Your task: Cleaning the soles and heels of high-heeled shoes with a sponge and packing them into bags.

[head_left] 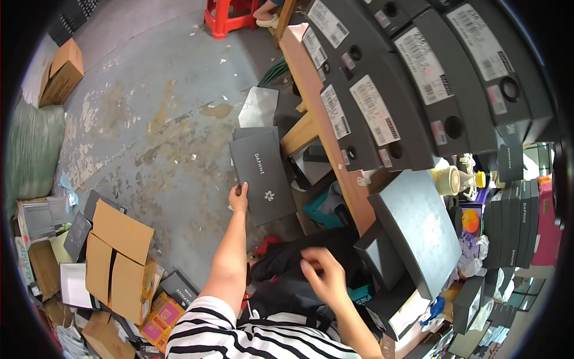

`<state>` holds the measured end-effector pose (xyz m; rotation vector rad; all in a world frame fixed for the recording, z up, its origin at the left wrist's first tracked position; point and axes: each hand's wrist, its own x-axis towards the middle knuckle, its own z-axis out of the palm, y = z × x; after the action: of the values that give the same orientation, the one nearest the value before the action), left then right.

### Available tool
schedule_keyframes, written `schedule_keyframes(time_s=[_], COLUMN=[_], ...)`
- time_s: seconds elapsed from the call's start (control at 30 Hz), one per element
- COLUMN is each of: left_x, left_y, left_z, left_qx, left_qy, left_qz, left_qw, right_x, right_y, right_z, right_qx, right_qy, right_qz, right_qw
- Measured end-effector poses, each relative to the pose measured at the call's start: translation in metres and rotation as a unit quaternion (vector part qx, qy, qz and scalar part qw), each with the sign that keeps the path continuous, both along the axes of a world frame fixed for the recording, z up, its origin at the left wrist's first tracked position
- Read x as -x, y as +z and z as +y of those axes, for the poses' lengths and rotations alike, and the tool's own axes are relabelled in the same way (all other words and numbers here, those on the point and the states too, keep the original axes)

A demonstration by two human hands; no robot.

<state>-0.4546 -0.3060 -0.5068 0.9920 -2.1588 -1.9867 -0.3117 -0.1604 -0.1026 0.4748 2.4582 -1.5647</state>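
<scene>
Out to my left, my left hand (239,197) grips the left edge of a dark grey shoebox lid (266,182) with pale lettering and a small flower emblem. The lid is above the floor beside the table leg, and another dark flat edge shows just behind its far end. Over my lap, my right hand (324,276) is raised with fingers loosely bent, and I see nothing in it. Dark cloth (293,293) covers my lap below it. Closest to that hand on the right are a leaning dark box lid (418,224) and an opened shoebox (394,311) with pale paper inside.
Stacked labelled shoeboxes (418,90) stand along the wooden table (317,99) at right. A silvery sheet (259,107) lies on the floor beyond the lid. Cardboard cartons (119,257) crowd the lower left. A red stool (230,18) stands far off beside another person's foot (267,21).
</scene>
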Motion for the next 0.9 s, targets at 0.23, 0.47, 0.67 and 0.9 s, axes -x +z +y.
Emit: schedule_keyframes(time_s=[0.23, 0.47, 0.67, 0.9], left_x=[0.011, 0.0, -0.015, 0.009], left_y=[0.081, 0.069, 0.058, 0.121], left_z=[-0.017, -0.004, -0.025, 0.001], left_qx=[-0.083, -0.018, -0.101, -0.412], left_qy=[-0.082, -0.131, -0.075, -0.048], left_qz=[-0.003, -0.027, -0.053, -0.009], left_qw=[0.993, 0.991, 0.991, 0.91], right_x=[0.063, 0.092, 0.11, 0.134], right_y=[-0.229, -0.301, -0.227, -0.257], right_z=[0.03, 0.076, 0.029, 0.063], right_qx=[-0.194, 0.001, 0.257, 0.359], right_qy=[0.059, -0.044, -0.124, -0.283], right_qz=[0.075, -0.175, -0.279, -0.269], right_qw=[0.976, 0.984, 0.917, 0.848])
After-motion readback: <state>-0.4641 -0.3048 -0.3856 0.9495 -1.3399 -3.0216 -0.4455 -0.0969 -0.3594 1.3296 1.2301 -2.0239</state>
